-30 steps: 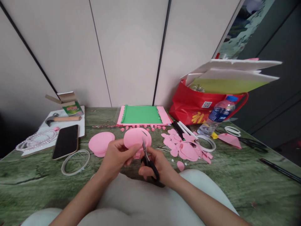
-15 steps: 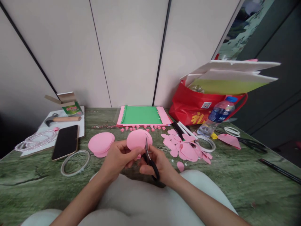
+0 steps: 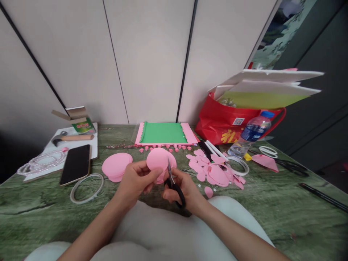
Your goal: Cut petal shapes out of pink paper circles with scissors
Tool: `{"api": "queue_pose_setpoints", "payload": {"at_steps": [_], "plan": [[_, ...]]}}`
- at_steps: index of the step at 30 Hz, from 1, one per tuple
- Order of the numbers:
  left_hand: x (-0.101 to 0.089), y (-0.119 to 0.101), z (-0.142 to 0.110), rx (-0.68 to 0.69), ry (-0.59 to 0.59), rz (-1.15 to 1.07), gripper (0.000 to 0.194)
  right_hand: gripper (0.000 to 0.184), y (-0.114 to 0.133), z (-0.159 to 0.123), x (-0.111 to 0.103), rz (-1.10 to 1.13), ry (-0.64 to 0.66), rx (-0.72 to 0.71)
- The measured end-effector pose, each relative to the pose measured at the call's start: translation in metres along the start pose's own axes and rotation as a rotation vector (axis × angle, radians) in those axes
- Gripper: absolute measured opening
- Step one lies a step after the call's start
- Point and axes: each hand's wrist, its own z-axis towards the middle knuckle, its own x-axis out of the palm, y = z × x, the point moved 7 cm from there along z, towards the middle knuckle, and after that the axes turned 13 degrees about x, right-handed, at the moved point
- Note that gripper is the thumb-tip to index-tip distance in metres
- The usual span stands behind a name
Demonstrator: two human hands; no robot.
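Pinching the round pink paper (image 3: 157,159) between my left fingers (image 3: 152,178), I have it just beyond them; my right fingers (image 3: 172,181) grip the black-handled scissors (image 3: 176,190), blades at its right edge. Pink discs (image 3: 116,166) lie left on the bench (image 3: 35,214).

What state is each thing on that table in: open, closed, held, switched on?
Pink paper: held, left hand
Scissors: held, right hand; blade opening unclear
Small box: flaps open
Phone: screen dark
Bottle: blue cap on
Red bag: open, boards sticking out
Hammer: lying down
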Motion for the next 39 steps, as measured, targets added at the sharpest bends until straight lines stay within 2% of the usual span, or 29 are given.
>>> {"api": "queue_pose_setpoints", "payload": {"at_steps": [14,19,24,29,33,39], "plan": [[-0.003,-0.003,0.001,0.015,-0.061,-0.065,0.022,0.037,-0.004,0.002,-0.001,0.010,0.001,0.023],[0.002,-0.005,0.002,0.009,-0.036,-0.149,0.019,0.037,-0.004,0.001,0.001,-0.006,0.018,0.011],[0.000,-0.003,0.001,0.018,-0.044,-0.068,0.024,0.044,-0.009,0.002,0.002,-0.018,0.045,0.029],[0.004,0.001,0.000,0.000,0.029,-0.006,0.023,0.047,0.001,0.001,0.000,0.025,0.035,-0.052],[0.005,0.001,0.000,-0.005,0.045,0.006,0.024,0.052,0.007,-0.001,0.002,0.042,0.036,-0.059],[0.004,-0.001,0.000,0.002,0.029,-0.003,0.019,0.049,0.005,0.000,0.001,0.037,0.018,-0.063]]}}
